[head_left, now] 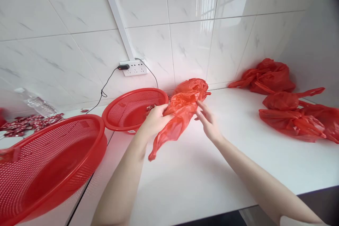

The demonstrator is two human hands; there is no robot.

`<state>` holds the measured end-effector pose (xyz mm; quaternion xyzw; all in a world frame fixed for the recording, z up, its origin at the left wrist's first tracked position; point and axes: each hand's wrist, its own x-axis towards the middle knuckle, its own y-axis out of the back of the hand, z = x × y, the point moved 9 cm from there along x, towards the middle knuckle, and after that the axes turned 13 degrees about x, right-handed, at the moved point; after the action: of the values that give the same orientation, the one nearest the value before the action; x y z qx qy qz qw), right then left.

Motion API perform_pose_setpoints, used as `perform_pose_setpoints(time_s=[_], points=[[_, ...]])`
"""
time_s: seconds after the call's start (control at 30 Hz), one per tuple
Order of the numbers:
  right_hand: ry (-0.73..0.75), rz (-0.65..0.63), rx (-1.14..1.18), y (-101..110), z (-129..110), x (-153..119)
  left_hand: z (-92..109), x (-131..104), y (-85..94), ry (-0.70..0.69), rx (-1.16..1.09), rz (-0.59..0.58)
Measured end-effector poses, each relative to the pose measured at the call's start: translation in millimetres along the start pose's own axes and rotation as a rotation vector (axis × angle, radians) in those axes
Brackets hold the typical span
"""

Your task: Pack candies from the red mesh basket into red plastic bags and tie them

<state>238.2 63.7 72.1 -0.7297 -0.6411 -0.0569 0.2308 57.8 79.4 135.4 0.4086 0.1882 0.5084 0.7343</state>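
Note:
A thin red plastic bag [176, 123] hangs between my hands above the white table, one end trailing down to the left. My left hand [156, 119] is closed on its left side, the thumb laid over the plastic. At the bag's right edge, my right hand [208, 120] pinches the plastic near the top, fingertips partly hidden. Just behind it another crumpled red bag [194, 85] lies against the tiled wall. Beside my left hand, a few small red-patterned packets [150, 108] show in the smaller red basket [135, 114].
A large red basket [58, 162] stands at the left. Behind it are a clear plastic bottle [37, 102] and many red packets [25, 124]. Several tied red bags [293, 120] lie at the right. A cable [102, 93] runs from the wall socket [136, 67].

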Motion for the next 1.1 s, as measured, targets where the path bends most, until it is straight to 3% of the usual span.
perform_pose_setpoints(time_s=[0.17,0.23,0.37,0.5,0.57,0.67,0.83,0.9,1.0,1.1], points=[[-0.104,-0.224,0.204,-34.7,26.4,-38.2,10.7,1.4,-19.1,-0.024,-0.099,-0.035],[-0.157,-0.165,0.245,-35.5,34.0,-39.2,15.0,2.2,-26.0,-0.054,-0.036,-0.075],[-0.276,0.108,0.262,2.8,52.6,-23.9,1.6,-1.4,-17.0,-0.005,0.184,-0.064],[-0.310,0.242,0.238,41.9,56.4,-9.7,-31.6,-19.3,18.6,0.244,0.540,0.139],[-0.292,0.310,0.273,54.3,54.5,-7.2,-39.4,-31.4,29.2,0.300,0.722,0.194],[-0.310,0.395,0.361,62.9,57.2,-8.0,-48.0,-45.4,25.2,0.258,0.770,0.088],[-0.503,0.400,0.348,62.9,67.2,-12.6,-56.5,-71.6,24.2,0.180,0.545,-0.126],[-0.547,0.354,0.319,58.0,64.9,-14.1,-46.0,-83.4,29.8,0.149,0.484,-0.145],[-0.562,0.277,0.257,45.3,59.1,-17.8,2.9,-99.1,33.6,-0.044,0.400,-0.063],[-0.571,0.207,0.236,29.3,59.1,-23.6,58.3,-113.3,1.2,-0.287,0.255,-0.152]])
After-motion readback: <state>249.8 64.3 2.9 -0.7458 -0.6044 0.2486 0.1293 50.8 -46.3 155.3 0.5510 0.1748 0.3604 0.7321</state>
